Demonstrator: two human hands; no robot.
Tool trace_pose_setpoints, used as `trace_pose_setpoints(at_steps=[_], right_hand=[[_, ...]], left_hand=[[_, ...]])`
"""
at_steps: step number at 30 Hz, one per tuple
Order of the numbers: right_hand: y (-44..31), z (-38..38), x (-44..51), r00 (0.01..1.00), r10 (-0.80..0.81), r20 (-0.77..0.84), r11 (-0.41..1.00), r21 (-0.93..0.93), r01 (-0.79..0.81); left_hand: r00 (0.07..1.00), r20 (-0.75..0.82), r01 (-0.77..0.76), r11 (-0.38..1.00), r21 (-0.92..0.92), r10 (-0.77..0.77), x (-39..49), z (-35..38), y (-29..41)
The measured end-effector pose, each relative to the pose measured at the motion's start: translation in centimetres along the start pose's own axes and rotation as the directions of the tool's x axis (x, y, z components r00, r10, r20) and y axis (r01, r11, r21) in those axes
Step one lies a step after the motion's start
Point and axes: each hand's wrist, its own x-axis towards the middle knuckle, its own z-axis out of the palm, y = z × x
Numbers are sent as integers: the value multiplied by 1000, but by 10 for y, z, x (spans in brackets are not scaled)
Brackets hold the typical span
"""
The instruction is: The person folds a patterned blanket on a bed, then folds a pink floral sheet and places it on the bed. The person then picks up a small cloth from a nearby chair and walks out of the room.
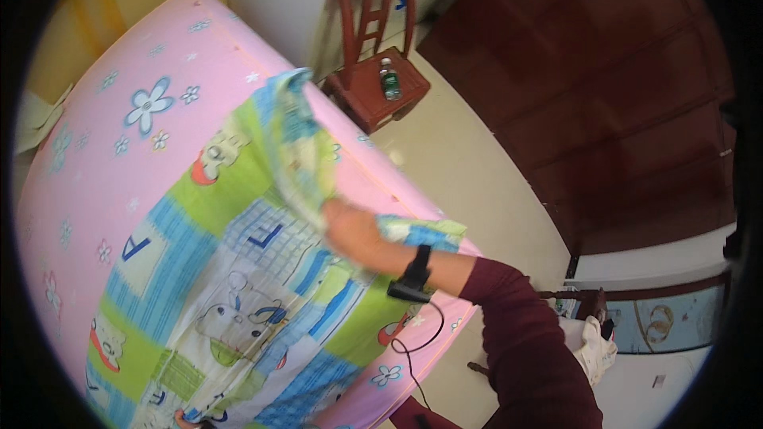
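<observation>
A blue, green and white patchwork-print cloth [238, 214] with cartoon bears and letters lies partly spread over a pink mattress with a flower print [89, 185]. My right hand [351, 229], slightly blurred, is closed on the raised edge of this cloth, near its right side. A black strap with a cable sits on my right wrist. At the bottom edge of the view, only a small part of my left hand [186, 420] shows, at the cloth's lower end; its fingers are mostly hidden.
A reddish wooden chair [351, 86] stands beyond the mattress, with a plastic bottle [390, 80] on its seat. Large dark red doors or panels [596, 83] rise at the right. White cloth [593, 348] hangs at the lower right. A yellowish board [167, 0] stands at the upper left.
</observation>
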Motion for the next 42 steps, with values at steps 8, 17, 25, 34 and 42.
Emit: trace_pose_setpoints(at_steps=[8, 17, 25, 34, 42], right_hand=[[181, 38, 25, 789, 408, 458, 470, 636, -612], [96, -26, 28, 638, 317, 702, 142, 630, -764], [70, -50, 36, 673, 181, 717, 383, 579, -720], [-4, -120, 14, 710, 212, 671, 487, 558, -673], [-191, -221, -13, 787, -7, 617, 642, 606, -469]], left_hand=[[986, -16, -169, 971, -167, 169, -3, -28, -19], [998, -46, -54, 864, -501, 35, -56, 33, 2], [993, 108, 27, 807, -589, 45, -64, -7, 19], [965, -257, 7, 984, -180, -54, -34, -99, 10], [860, 363, -449, 871, 201, 360, -169, 34, 4]])
